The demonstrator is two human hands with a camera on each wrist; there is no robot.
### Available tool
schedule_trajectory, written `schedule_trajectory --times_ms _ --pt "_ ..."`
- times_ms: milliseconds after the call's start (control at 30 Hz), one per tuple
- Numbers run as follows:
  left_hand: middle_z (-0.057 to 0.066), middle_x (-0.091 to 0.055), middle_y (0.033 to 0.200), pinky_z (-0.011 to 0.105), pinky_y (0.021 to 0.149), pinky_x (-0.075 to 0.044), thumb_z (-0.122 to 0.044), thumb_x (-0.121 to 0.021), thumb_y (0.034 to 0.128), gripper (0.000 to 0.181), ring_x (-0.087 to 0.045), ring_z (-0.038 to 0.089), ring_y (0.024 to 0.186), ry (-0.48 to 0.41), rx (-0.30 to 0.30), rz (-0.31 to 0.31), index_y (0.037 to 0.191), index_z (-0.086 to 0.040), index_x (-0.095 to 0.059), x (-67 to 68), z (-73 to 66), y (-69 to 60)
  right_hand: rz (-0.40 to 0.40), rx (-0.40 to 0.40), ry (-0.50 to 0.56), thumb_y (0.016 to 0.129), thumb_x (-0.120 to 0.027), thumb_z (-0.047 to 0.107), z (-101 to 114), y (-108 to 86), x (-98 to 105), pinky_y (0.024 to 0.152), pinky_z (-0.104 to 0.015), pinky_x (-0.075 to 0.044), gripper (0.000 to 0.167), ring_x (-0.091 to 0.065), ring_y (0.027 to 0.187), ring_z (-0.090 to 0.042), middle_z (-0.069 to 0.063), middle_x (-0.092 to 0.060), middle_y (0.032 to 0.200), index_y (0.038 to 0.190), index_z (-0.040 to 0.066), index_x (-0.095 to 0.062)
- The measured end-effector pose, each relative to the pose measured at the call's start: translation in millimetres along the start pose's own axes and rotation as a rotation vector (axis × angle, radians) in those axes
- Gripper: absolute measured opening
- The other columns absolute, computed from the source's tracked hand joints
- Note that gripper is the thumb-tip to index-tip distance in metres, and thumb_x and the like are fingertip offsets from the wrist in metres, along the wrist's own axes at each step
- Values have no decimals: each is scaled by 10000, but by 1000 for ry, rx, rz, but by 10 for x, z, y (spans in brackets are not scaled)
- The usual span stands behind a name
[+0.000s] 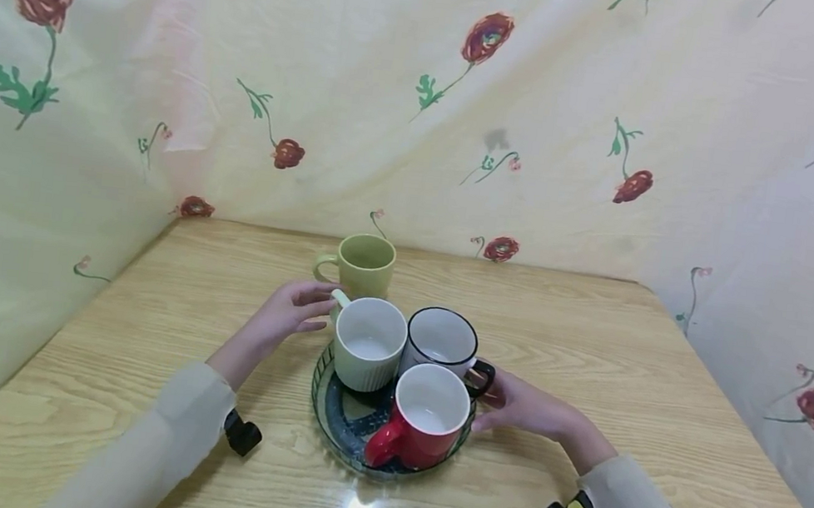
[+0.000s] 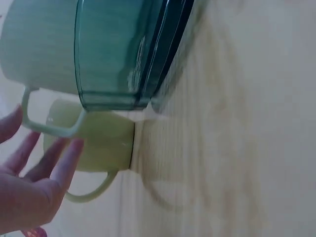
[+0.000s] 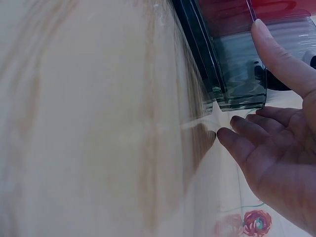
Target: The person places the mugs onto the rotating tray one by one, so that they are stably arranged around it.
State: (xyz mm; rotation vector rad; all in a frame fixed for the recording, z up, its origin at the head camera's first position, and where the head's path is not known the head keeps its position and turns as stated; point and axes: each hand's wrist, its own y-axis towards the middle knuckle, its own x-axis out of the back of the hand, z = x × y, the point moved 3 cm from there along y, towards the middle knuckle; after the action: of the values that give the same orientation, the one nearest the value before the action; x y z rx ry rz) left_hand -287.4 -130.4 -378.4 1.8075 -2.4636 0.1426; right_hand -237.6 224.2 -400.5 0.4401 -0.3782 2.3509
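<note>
A round dark glass dish (image 1: 330,434) holds three mugs: a pale ribbed mug (image 1: 367,358), a white mug with black rim and handle (image 1: 441,337), and a red mug (image 1: 423,440) with a white inside. My left hand (image 1: 295,308) is beside the ribbed mug's handle, its fingers loosely spread; in the left wrist view the fingertips are close to that handle (image 2: 49,129). On the other side, my right hand (image 1: 527,403) lies by the dish's rim near the black handle. The right wrist view shows its thumb (image 3: 279,54) against the glass wall, with the fingers extended below.
Behind the dish stands an olive-green mug (image 1: 366,266), its handle to the left. Everything sits on a light wooden table (image 1: 629,355). A flower-patterned cloth (image 1: 367,73) hangs at the back and sides.
</note>
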Motion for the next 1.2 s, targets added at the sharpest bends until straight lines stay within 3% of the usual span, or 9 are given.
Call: schedule_trajectory --times_ms 167,367,633,900,967,1033,1133,1200 --pt "239 -468 1445 426 1044 -482 -126 -555 982 466 -484 353 1324 -44 -19 -62 1410 24 -444 -11 25 -151 -3 3 -8 844 -727 135 5 1 -11 1137 -556 -227 882 -235 1418 -506 -346 -265 1520 1469 -140 -169" --pt "216 -463 1462 377 1033 -496 -133 -571 974 485 -477 341 1333 -43 -39 -68 1420 10 -444 -61 -10 -285 -10 10 -21 838 -732 137 29 -6 -14 1127 -547 -251 872 -267 1406 -502 -349 -299 1503 1461 -147 -193" --pt "195 -430 1493 386 1061 -470 -149 -553 985 499 -438 333 1372 -44 -27 -45 1443 -6 -417 -74 -34 -305 6 8 -13 857 -713 140 26 -12 -17 1134 -560 -218 892 -215 1420 -516 -352 -238 1527 1478 -140 -137" --pt "165 -386 1530 434 1090 -437 -204 -527 1002 510 -405 321 1399 -33 -13 10 1468 -44 -396 -107 -66 -219 13 16 -10 860 -710 139 14 -3 -14 1135 -549 -221 883 -211 1419 -520 -357 -230 1527 1475 -140 -140" --pt "163 -384 1533 434 1099 -429 -207 -524 1004 512 -399 316 1404 -39 -9 22 1471 -47 -392 -118 -62 -185 13 25 -17 861 -710 145 12 -4 -13 1153 -494 -260 876 -219 1414 -521 -361 -240 1521 1470 -143 -150" --pt "163 -381 1536 431 1104 -424 -208 -523 1005 515 -395 313 1407 -42 -7 34 1476 -51 -387 -127 -53 -148 15 39 -24 861 -709 147 10 -3 -13 1165 -353 -321 870 -227 1408 -522 -365 -249 1515 1465 -150 -159" --pt "171 -367 1542 445 1115 -410 -192 -507 1011 513 -384 325 1411 -54 -14 61 1484 -48 -369 -141 -46 -91 16 62 -25 859 -705 136 2 -1 -15 1097 -125 -338 861 -230 1397 -519 -369 -256 1509 1460 -157 -163" --pt "168 -365 1544 453 1117 -406 -177 -497 1014 504 -384 329 1409 -63 -14 76 1484 -49 -370 -149 -46 -54 19 70 -11 855 -706 127 -1 4 -18 1045 -47 -316 866 -216 1398 -518 -368 -250 1512 1461 -158 -157"
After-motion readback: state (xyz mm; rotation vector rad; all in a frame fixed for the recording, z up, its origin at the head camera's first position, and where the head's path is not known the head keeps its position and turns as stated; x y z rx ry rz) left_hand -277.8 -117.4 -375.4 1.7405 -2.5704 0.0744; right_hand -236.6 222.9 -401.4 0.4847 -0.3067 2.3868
